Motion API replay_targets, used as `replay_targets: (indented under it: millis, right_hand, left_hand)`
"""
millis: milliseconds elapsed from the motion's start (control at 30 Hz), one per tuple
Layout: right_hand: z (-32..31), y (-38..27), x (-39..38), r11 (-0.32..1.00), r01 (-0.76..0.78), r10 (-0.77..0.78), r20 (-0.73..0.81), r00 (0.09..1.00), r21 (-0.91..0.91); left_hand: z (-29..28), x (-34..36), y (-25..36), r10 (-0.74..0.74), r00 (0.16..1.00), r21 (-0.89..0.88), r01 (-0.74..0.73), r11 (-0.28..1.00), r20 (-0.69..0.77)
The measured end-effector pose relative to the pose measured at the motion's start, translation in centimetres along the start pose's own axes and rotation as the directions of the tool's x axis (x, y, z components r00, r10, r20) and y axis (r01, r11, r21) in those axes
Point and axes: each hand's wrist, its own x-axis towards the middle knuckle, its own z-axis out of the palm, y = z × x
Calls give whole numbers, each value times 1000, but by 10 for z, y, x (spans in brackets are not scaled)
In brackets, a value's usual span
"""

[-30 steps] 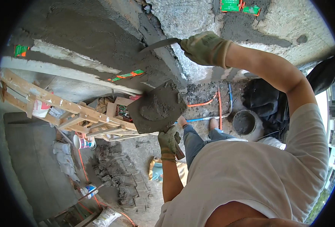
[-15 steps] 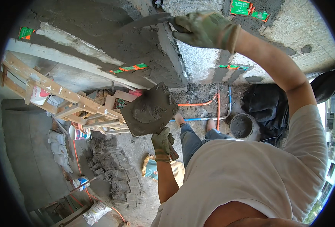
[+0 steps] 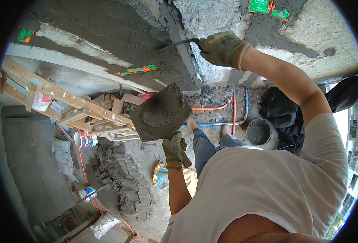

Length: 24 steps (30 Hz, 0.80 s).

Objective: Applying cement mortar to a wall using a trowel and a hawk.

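Observation:
My right hand (image 3: 223,49), in a green work glove, is closed round the handle of a plastering trowel (image 3: 180,42). The trowel's thin blade lies edge-on to me against the wet grey mortar (image 3: 146,52) near the wall's corner. In my gloved left hand (image 3: 173,152) is the handle of a mortar hawk (image 3: 140,130), held out level in front of me. A patch of wet mortar (image 3: 158,115) sits on the hawk's square board. Green and orange strips (image 3: 140,69) show in the mortared wall below the trowel.
At the left leans a wooden ladder (image 3: 65,99). A bucket of mortar (image 3: 259,133) stands on the floor near my feet, beside black sheeting (image 3: 282,115). Orange and blue pipes (image 3: 234,109) run along the floor. A rubble heap (image 3: 124,184) lies left of me.
My right hand has moved down along the wall with the trowel, toward the corner edge. The hawk has risen slightly in my left hand.

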Motion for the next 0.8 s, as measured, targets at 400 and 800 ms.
replay_targets:
  millis: [400, 800]
  right_hand:
    - [27, -26, -31, 321, 247, 195, -319, 927, 914]
    - [17, -117, 13, -964, -127, -69, -242, 968, -234]
  left_hand:
    - [2, 6, -4, -31, 999, 31, 32, 999, -26]
    - [9, 1, 6, 11, 1000, 128, -13, 992, 15]
